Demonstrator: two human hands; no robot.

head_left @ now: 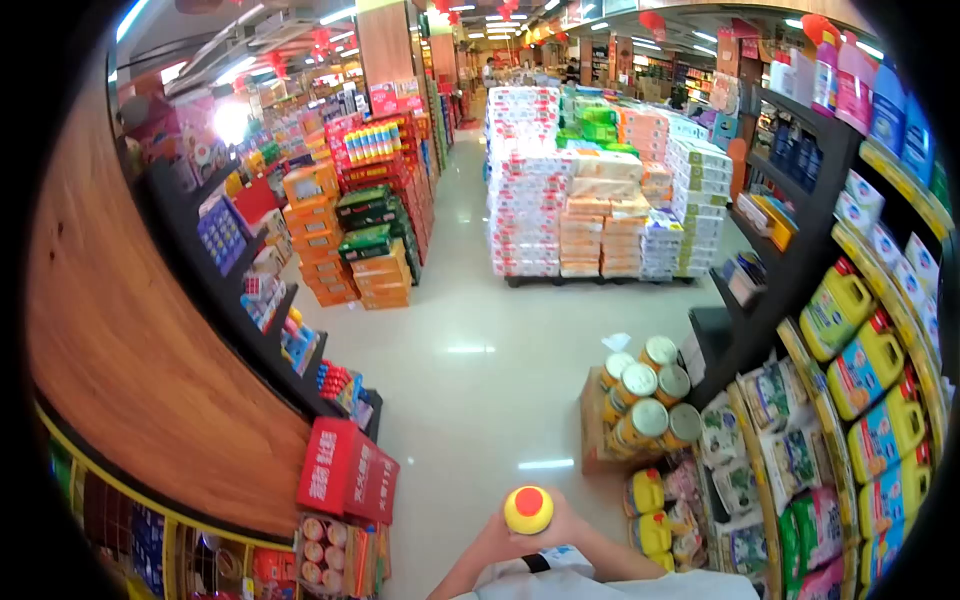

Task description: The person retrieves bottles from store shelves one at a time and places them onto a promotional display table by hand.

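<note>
Low in the view, close to my body, I hold a yellow bottle (541,515) with a red cap. It is seen from above, so its label and lower part are hidden. My left hand (496,538) is wrapped round its left side. Against the opposite side presses my right hand (568,530), also closed on the bottle. The fingers of both hands are mostly hidden beneath it. Below the hands is pale clothing (600,578) with a dark strip.
A cardboard box (597,440) of lidded cans stands ahead on the right, beside shelves with yellow jugs (866,375). To the left are a red carton (345,470) and a wooden panel (150,300). Farther on, stacked tissue packs (525,190) and orange boxes (315,235) flank an aisle.
</note>
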